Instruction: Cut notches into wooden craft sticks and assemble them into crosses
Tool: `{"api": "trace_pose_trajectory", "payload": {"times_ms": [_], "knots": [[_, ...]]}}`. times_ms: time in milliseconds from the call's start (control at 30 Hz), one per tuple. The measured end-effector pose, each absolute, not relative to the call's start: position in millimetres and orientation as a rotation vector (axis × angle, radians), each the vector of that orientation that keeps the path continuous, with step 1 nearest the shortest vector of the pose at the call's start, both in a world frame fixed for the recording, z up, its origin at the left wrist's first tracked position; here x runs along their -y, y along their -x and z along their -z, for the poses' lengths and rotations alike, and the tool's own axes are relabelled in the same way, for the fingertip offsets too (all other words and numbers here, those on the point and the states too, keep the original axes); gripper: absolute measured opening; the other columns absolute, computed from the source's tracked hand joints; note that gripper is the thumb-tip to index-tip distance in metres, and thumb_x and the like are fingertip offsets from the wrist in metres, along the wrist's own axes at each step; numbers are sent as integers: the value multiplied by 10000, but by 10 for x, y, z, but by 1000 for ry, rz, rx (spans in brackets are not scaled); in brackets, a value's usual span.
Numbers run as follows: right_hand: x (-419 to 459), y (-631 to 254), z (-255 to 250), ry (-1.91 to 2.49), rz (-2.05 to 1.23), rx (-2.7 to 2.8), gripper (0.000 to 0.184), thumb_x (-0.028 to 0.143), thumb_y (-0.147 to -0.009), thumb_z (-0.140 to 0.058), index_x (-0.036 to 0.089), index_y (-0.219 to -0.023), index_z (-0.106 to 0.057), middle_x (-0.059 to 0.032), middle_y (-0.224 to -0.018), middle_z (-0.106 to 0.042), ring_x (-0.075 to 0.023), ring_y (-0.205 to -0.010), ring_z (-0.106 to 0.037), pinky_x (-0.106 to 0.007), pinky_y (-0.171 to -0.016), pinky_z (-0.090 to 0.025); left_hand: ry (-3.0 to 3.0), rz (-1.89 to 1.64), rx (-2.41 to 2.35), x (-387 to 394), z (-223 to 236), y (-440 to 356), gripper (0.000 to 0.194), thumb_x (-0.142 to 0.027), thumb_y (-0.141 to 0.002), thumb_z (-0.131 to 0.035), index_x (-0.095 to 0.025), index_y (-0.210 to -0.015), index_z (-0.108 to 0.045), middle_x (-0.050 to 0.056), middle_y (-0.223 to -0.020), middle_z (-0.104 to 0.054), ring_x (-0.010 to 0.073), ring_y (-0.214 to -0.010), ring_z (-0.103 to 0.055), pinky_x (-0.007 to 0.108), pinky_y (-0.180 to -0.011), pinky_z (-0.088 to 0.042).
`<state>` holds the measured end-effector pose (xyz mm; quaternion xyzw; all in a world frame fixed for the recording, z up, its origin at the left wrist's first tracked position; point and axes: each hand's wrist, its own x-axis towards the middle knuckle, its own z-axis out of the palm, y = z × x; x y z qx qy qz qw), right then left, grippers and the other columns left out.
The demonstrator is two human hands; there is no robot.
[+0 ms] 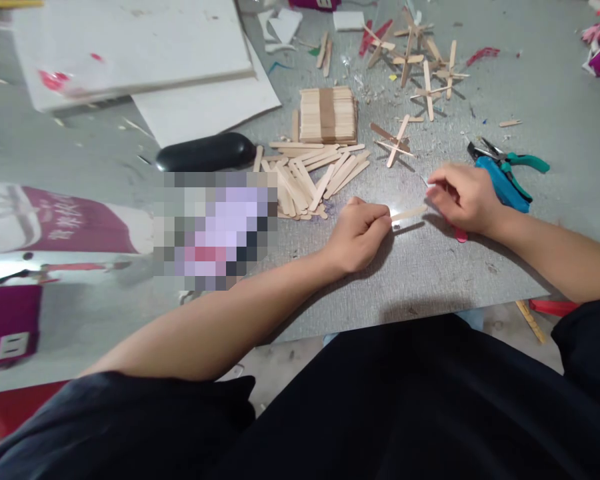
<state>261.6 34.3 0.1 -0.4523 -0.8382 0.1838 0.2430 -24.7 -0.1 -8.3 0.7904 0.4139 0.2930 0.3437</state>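
My left hand [363,233] is closed around one end of a wooden craft stick [410,213], which points right just above the grey table [330,293]. My right hand [463,197] is raised slightly beyond the stick's free end, thumb and fingers pinched together. A thin pale tip shows at its fingertips, but what it belongs to is hidden. Below that hand a small pink piece [461,235] shows; whether it is held or lies on the table I cannot tell. Left of my hands is a loose pile of craft sticks [305,180]. Ahead lies a crossed-stick piece [397,141].
Behind the pile stands a banded bundle of sticks [310,113]. Several crossed-stick pieces [429,90] are at the back right. Green-handled pliers [527,161] and a blue object [503,183] lie beside my right hand. A black case [205,152] and white boards [145,47] occupy the left.
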Motion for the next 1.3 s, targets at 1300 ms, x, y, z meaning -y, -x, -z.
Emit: {"api": "trace_pose_trajectory", "payload": {"times_ms": [1300], "knots": [[-474, -2922, -402, 2121, 103, 2260, 423, 580, -1099, -745, 184, -1225, -829, -240, -1269, -844, -421, -1066, -788, -505, -852, -538, -2161, -374, -1316, 20, -29, 113, 293, -284, -1002, -525, -242, -714, -485, 116, -1039, -801, 335, -1100, -655, 593, -1070, -427]]}}
